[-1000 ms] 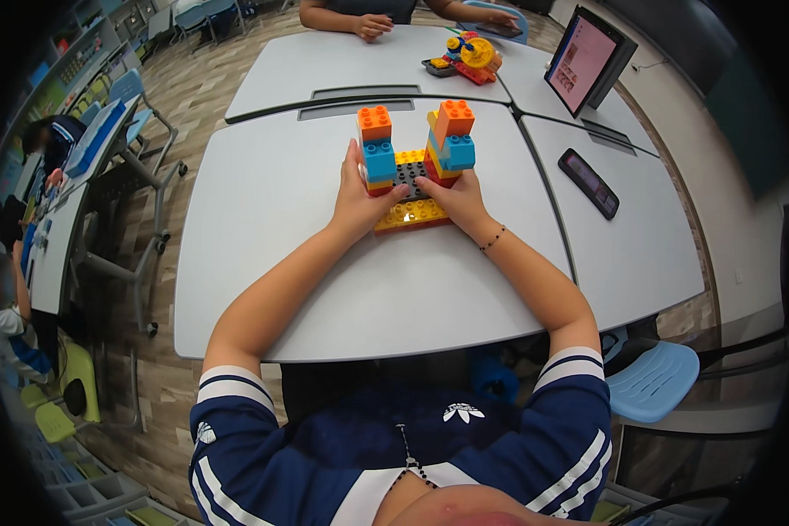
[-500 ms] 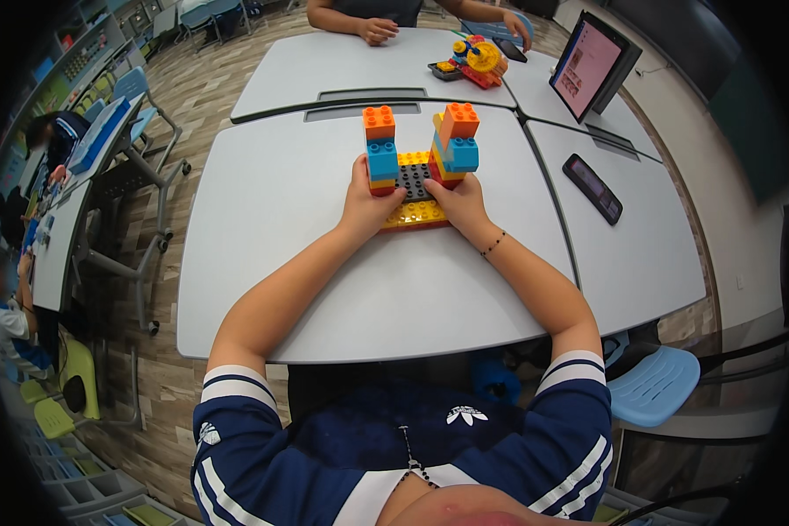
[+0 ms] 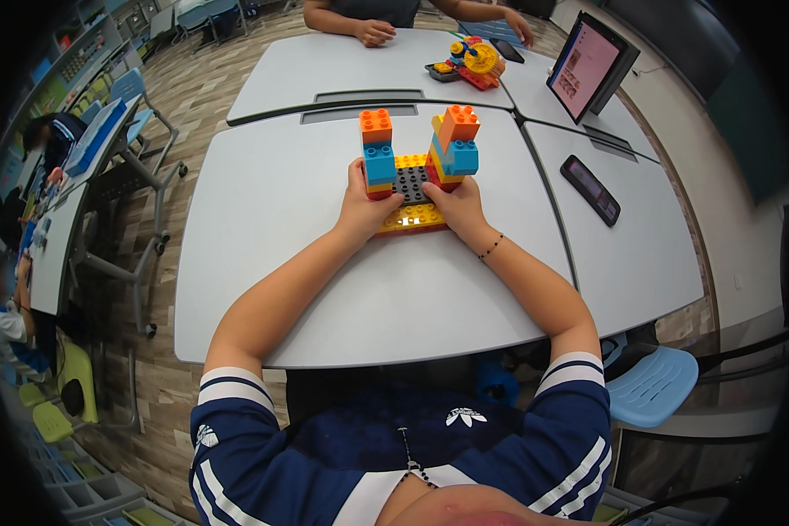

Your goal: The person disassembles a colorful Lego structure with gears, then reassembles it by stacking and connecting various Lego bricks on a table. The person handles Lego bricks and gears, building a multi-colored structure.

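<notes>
A smooth white table (image 3: 263, 254) bows along its near edge, leaving room on either side. The left hand (image 3: 362, 210) and right hand (image 3: 460, 212) clasp opposite sides of a two-towered, multicoloured plastic brick model (image 3: 410, 186) toward its far edge. Beyond sits a yellow-and-red plastic brick assembly (image 3: 480, 61).

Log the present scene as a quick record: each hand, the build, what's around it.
Left hand: gripping the left tower low down
Right hand: gripping the right tower low down
Brick model: two towers, orange on top, blue below, on a dark-and-yellow base
Right side: phone lying flat, upright screen beyond
Far side: second brick model, another person's hand left of it
</notes>
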A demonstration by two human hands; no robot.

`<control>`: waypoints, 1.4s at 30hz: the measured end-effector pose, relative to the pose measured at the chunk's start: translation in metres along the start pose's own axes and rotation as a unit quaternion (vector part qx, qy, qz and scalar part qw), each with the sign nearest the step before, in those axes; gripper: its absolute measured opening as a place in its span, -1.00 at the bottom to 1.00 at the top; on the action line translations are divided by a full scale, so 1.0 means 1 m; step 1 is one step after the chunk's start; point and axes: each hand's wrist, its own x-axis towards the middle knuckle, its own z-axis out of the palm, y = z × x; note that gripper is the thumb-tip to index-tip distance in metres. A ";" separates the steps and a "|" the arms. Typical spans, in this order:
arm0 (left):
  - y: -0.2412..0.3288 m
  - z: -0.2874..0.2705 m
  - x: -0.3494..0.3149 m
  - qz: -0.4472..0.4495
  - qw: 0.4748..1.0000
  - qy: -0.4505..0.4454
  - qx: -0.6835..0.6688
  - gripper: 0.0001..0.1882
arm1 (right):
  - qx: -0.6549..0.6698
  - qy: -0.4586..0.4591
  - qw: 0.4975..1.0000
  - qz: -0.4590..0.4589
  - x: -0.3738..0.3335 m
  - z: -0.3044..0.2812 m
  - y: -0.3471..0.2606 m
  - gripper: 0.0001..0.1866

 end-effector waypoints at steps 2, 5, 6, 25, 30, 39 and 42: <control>0.002 -0.001 0.000 -0.005 1.000 -0.006 -0.005 -0.36 | -0.001 0.000 1.000 -0.004 0.001 0.001 0.000 -0.74; 0.005 -0.002 -0.002 -0.028 1.000 -0.010 -0.008 -0.36 | -0.007 -0.003 1.000 0.002 0.001 0.000 -0.002 -0.73; 0.007 -0.002 -0.002 -0.029 0.999 -0.011 -0.012 -0.35 | -0.003 -0.001 1.000 0.005 0.001 0.001 -0.002 -0.73; 0.009 -0.010 0.000 -0.085 0.996 -0.023 0.004 -0.21 | 0.240 0.105 0.964 0.051 0.035 -0.033 0.010 -0.67; 0.009 -0.010 0.001 -0.089 0.996 -0.031 0.001 -0.21 | -0.068 0.137 0.988 -0.016 0.055 -0.089 0.026 -0.56; 0.005 -0.011 0.001 -0.076 0.997 -0.030 -0.003 -0.20 | -0.260 0.120 0.958 0.023 0.062 -0.115 0.035 -0.17; 0.004 -0.012 0.002 -0.068 0.997 -0.031 0.012 -0.21 | -0.268 0.105 0.956 0.052 0.061 -0.116 0.033 -0.10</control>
